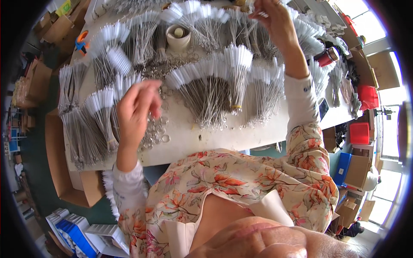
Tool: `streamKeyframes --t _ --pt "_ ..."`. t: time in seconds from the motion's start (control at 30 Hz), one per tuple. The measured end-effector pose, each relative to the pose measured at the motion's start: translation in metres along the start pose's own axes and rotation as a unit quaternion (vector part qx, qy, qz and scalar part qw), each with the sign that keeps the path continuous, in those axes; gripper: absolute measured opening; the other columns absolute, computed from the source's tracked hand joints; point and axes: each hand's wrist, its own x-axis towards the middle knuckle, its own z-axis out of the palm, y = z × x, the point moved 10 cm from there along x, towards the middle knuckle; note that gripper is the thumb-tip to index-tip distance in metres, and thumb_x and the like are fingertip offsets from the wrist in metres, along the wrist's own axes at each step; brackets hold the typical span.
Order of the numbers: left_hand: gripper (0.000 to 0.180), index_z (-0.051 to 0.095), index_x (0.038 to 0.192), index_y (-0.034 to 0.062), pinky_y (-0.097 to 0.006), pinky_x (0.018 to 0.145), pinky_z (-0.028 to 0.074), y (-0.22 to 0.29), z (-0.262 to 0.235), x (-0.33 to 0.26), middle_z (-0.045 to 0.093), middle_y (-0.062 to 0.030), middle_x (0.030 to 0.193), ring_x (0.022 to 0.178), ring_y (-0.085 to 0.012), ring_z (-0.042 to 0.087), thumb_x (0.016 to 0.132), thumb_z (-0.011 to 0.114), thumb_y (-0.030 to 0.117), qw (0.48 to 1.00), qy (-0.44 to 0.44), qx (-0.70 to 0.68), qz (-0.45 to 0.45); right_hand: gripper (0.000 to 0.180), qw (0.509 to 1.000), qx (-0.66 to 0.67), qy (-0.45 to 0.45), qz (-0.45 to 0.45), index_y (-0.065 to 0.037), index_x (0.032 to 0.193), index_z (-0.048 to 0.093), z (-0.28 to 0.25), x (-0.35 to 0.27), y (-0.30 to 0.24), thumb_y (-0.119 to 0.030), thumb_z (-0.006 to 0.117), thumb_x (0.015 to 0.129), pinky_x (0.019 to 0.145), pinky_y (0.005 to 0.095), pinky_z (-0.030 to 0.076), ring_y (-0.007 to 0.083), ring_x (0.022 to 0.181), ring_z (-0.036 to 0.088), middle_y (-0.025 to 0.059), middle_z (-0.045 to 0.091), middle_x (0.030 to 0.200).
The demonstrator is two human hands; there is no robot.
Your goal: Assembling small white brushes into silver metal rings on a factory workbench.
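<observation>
My left hand [137, 107] hovers over loose metal rings [155, 132] on the left half of the table, its bent fingers smeared by motion. Whether anything is between them is hidden. Far off to the right, my right hand [275, 21] reaches over the back rows with its fingers drawn together; something small and shiny shows at the fingertips, too small to name. Bundles of thin wire-stemmed brushes with white bristle ends lie fanned out between my hands, such as the middle fan [202, 92]. One upright-looking bundle [238, 73] is bound near its lower end with a yellowish band.
A cream cup-like roll [178, 38] stands among the back bundles. Orange-handled scissors [81, 43] lie at the far left. A dark red cylinder [328, 56] and a phone-like dark object [323, 107] are at the right. A cardboard box [56, 172] stands by the left edge.
</observation>
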Motion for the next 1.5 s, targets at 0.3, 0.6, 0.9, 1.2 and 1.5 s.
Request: streamKeyframes --t 0.3,0.6,0.9,1.2,1.5 --pt "0.012 0.058 0.091 0.0 -0.025 0.07 0.048 0.03 0.1 -0.006 0.06 -0.0091 0.081 0.075 -0.0165 0.062 0.08 0.058 -0.002 0.913 0.005 0.229 0.337 0.027 0.991 0.116 -0.073 -0.001 -0.003 0.106 0.055 0.103 -0.153 0.005 -0.022 0.059 0.087 0.089 0.0263 0.039 0.0127 0.101 0.052 0.0051 0.058 0.104" --pt "0.03 0.057 0.096 0.0052 -0.031 0.064 0.051 -0.006 0.148 -0.081 0.054 -0.008 0.1 0.08 -0.0241 0.06 0.069 0.071 0.006 0.893 -0.044 0.141 0.425 0.024 0.865 0.443 0.027 0.235 -0.003 0.104 0.055 0.062 -0.236 0.116 -0.022 0.045 0.094 0.072 0.0257 0.048 0.0133 0.081 0.059 0.0037 0.062 0.089" --pt "0.029 0.059 0.1 0.0048 -0.031 0.058 0.048 -0.076 0.133 -0.115 0.058 -0.0096 0.082 0.069 -0.0207 0.059 0.073 0.069 0.01 0.946 -0.173 0.129 0.242 0.007 0.718 -0.608 -0.309 0.142 -0.005 0.074 0.06 0.032 -0.268 0.072 -0.012 0.059 0.077 0.056 0.0312 0.043 0.0168 0.064 0.059 0.0035 0.06 0.068" --pt "0.021 0.057 0.091 0.0026 -0.033 0.06 0.049 -0.087 0.097 -0.134 0.059 -0.0095 0.081 0.066 -0.0238 0.059 0.074 0.067 0.011 0.96 -0.132 0.103 0.227 0.013 0.857 -0.222 -0.324 0.333 -0.001 0.087 0.06 0.113 -0.307 0.129 -0.014 0.056 0.084 0.053 0.0281 0.043 0.0126 0.056 0.054 0.0045 0.06 0.069" --pt "0.025 0.063 0.082 0.0114 -0.036 0.081 0.038 -0.069 0.022 -0.1 0.055 0.0013 0.09 0.092 -0.0201 0.048 0.06 0.074 0.014 0.834 -0.121 0.483 0.238 0.011 0.756 -0.517 -0.364 0.169 -0.008 0.084 0.064 0.085 -0.275 0.101 -0.017 0.059 0.08 0.056 0.0335 0.047 0.0223 0.065 0.063 0.0052 0.065 0.074"
